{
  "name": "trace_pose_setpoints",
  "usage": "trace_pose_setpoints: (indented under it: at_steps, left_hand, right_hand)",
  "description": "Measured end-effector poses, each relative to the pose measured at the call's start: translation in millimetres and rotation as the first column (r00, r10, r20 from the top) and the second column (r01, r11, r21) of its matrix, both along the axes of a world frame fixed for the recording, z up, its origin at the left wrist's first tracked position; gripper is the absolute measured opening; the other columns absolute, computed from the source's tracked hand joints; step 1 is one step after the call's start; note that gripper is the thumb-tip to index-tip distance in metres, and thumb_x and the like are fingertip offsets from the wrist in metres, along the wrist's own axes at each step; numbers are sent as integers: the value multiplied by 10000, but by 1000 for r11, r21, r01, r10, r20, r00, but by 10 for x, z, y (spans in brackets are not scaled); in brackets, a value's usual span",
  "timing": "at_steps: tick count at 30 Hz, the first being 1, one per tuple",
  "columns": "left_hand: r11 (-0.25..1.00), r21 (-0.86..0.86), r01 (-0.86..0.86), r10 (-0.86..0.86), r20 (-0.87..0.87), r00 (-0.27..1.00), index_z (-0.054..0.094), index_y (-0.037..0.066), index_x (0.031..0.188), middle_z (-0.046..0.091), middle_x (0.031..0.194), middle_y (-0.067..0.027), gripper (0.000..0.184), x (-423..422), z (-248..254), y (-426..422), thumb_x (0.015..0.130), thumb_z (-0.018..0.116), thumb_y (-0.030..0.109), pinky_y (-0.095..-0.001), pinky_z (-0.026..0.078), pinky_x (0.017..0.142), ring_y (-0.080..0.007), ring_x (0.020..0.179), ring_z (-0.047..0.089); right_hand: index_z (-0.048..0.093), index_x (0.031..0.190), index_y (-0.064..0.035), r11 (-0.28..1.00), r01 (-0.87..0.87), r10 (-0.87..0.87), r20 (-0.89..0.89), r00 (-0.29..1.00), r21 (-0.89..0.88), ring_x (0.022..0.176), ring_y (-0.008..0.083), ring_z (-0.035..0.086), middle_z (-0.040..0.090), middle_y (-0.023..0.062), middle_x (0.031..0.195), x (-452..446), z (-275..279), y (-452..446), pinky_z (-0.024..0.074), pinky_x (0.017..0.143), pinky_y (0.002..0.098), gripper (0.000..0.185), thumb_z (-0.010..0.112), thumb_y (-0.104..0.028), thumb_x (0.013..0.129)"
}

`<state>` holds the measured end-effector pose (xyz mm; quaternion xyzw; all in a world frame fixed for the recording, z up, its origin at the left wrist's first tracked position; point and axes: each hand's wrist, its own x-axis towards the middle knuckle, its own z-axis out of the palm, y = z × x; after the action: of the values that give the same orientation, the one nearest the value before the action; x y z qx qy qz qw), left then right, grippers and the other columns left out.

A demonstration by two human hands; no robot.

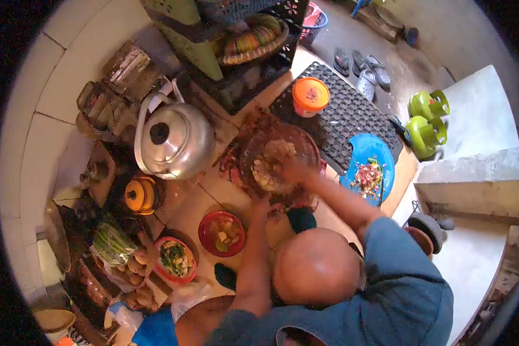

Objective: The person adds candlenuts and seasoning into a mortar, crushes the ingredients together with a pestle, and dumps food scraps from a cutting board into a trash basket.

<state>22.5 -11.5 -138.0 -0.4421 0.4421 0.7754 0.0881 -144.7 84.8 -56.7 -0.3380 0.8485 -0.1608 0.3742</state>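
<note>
Working food (pixel 260 175) in wide bowl (pixel 307 140), centre | right hand (pixel 294 171) inside, left hand (pixel 262 204) near rim; can't tell grips | next likely needs bowl steady

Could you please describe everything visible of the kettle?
The kettle is round-bodied, silvery and shiny, apparently metal. Its lid is on, topped by a black knob; a looped handle arches beside it, and the spout points away from the person. It stands upright near the yellow pot, no hand on it.
</note>
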Motion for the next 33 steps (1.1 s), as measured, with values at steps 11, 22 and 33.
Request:
trace_pose_setpoints:
  at_steps: [11, 22, 33]
  left_hand:
    - [974, -225, -31, 24, -33, 999, 234, 102, 1364, 520, 1168, -156, 615, 140, -427, 132, 854, 569, 180, -415, 568, 578, -326, 807, 616]
    - [996, -65, 59, -47, 178, 983, 258, 24, 1335, 572, 1003, -193, 624, 137, 252, 105, 855, 565, 279, -408, 500, 437, -279, 700, 646]
    - [994, -88, -65, 68, 36, 997, 169, 129, 1374, 550, 1071, -172, 585, 239, -462, 186, 912, 519, 208, -407, 556, 463, -292, 789, 645]
  right_hand:
    - [389, 1369, -226, 967, -129, -85, -755, 650, -221, 974, 389, 607, 566, 219, 1188, 455, -209, 160, 463, 882, 468, 565, 523, -426, 858]
    - [424, 1333, -286, 989, -57, -18, -495, 868, -136, 768, 410, 634, 653, 191, 893, 183, -294, 315, 514, 667, 493, 481, 509, -389, 871]
    - [392, 1389, -244, 955, -62, -39, -333, 942, -289, 1075, 395, 556, 584, 242, 1149, -299, -136, -234, 483, 842, 479, 509, 471, -403, 911]
